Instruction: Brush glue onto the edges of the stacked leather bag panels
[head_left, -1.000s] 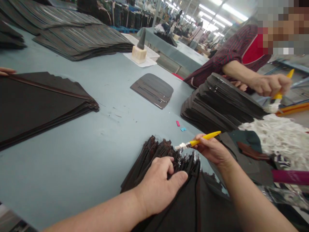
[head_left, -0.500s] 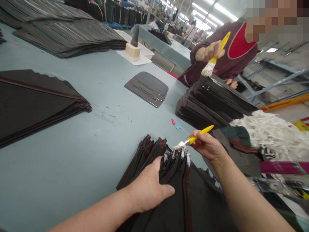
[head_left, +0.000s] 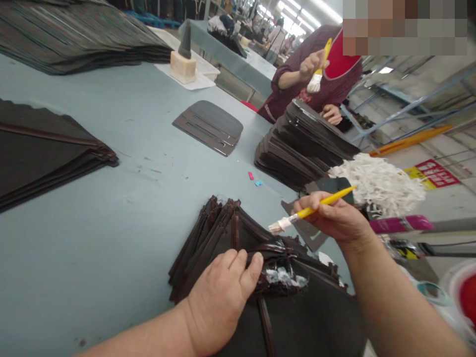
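Observation:
My left hand [head_left: 219, 297] presses down on a fanned stack of dark brown pieces [head_left: 223, 233] at the near edge of the pale blue table [head_left: 111, 198]; its fingers curl over the pieces' edges. White glue [head_left: 284, 276] shows on the pieces just right of those fingers. My right hand [head_left: 336, 218] is closed on a yellow-handled brush [head_left: 310, 210], its white bristles raised a little above the stack.
A co-worker across the table holds another yellow brush [head_left: 320, 69] over a tall stack of dark pieces [head_left: 301, 146]. A flat dark stack [head_left: 44, 148] lies at the left, grey pieces [head_left: 210, 126] in the middle, a white mop head [head_left: 375, 183] at the right.
The brush has lifted off the stack's edge. My left hand has slid along the pieces, and the glued edges now lie beside its fingers. The co-worker's brush stays raised.

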`<act>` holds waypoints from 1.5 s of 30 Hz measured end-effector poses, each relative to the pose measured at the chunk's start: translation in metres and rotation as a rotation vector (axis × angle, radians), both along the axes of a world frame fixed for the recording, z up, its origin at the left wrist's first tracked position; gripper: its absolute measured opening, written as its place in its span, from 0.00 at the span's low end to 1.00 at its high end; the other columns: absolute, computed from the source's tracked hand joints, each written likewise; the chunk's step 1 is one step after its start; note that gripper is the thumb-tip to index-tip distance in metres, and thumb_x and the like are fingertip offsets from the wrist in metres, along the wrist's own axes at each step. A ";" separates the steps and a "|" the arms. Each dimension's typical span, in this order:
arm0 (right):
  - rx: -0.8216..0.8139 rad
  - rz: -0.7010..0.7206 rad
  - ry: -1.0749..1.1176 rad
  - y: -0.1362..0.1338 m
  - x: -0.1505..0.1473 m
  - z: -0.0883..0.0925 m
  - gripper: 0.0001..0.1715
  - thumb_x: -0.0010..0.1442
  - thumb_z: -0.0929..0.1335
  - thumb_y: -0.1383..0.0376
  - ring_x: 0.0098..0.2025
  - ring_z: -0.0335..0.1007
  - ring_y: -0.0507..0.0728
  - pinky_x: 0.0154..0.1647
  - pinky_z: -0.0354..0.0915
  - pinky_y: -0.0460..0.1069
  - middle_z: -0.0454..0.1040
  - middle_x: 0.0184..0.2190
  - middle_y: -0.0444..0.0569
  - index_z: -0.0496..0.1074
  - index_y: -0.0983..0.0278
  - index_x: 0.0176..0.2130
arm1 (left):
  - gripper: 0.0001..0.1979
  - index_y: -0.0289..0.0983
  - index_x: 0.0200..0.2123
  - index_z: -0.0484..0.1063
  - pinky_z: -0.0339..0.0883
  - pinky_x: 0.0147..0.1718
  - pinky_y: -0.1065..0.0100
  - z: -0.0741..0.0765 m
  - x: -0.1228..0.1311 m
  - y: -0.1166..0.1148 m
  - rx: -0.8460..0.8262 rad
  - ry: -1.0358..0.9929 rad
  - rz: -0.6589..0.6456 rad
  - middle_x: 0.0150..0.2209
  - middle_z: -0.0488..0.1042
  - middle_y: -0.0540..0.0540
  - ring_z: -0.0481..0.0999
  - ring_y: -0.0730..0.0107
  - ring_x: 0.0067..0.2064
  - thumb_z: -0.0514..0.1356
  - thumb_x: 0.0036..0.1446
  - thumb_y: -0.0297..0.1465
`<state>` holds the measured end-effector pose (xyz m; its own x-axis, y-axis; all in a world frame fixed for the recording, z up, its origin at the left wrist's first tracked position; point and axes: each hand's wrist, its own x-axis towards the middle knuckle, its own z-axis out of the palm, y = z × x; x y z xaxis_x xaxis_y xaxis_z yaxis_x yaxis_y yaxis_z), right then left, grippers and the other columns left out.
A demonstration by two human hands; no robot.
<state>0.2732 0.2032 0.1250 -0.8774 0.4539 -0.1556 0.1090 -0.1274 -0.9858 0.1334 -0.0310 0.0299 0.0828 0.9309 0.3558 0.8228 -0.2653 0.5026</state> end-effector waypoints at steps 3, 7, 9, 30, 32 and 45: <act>0.086 0.148 -0.037 -0.016 0.012 0.009 0.06 0.49 0.70 0.61 0.30 0.60 0.56 0.31 0.55 0.51 0.63 0.22 0.46 0.71 0.61 0.26 | 0.27 0.32 0.56 0.54 0.66 0.45 0.56 -0.004 0.000 -0.002 0.061 0.003 0.024 0.48 0.67 0.36 0.66 0.59 0.48 0.46 0.51 0.17; 0.159 0.299 -0.172 -0.033 0.034 0.031 0.09 0.50 0.69 0.60 0.28 0.60 0.57 0.29 0.55 0.52 0.64 0.23 0.48 0.71 0.63 0.24 | 0.29 0.34 0.57 0.53 0.62 0.50 0.57 -0.011 -0.002 -0.003 0.025 -0.083 0.052 0.50 0.66 0.39 0.63 0.62 0.51 0.45 0.50 0.15; 0.159 0.251 -0.193 -0.036 0.043 0.042 0.10 0.51 0.69 0.59 0.27 0.61 0.57 0.28 0.55 0.52 0.65 0.23 0.49 0.71 0.62 0.23 | 0.30 0.35 0.57 0.53 0.61 0.51 0.58 -0.012 -0.003 -0.003 -0.014 -0.126 0.064 0.50 0.65 0.41 0.62 0.63 0.51 0.45 0.48 0.15; -0.005 -0.149 -0.150 0.009 -0.031 -0.043 0.11 0.43 0.73 0.62 0.25 0.63 0.53 0.24 0.58 0.47 0.68 0.21 0.46 0.70 0.63 0.26 | 0.28 0.46 0.47 0.64 0.47 0.52 0.45 0.004 -0.009 0.010 -0.514 -0.371 0.295 0.60 0.49 0.45 0.47 0.51 0.60 0.52 0.41 0.19; 0.021 -0.090 -0.180 0.005 -0.043 -0.062 0.12 0.43 0.73 0.62 0.24 0.62 0.52 0.24 0.57 0.46 0.68 0.21 0.45 0.70 0.65 0.26 | 0.26 0.48 0.46 0.64 0.48 0.52 0.46 0.004 -0.009 0.011 -0.502 -0.376 0.318 0.59 0.50 0.45 0.49 0.51 0.59 0.53 0.42 0.21; 0.160 -0.203 -0.165 0.000 -0.052 -0.073 0.10 0.45 0.72 0.61 0.26 0.62 0.52 0.28 0.59 0.47 0.68 0.23 0.44 0.71 0.64 0.28 | 0.25 0.46 0.43 0.67 0.54 0.49 0.53 0.006 -0.018 0.022 -0.484 -0.462 0.317 0.52 0.58 0.46 0.55 0.54 0.53 0.60 0.38 0.23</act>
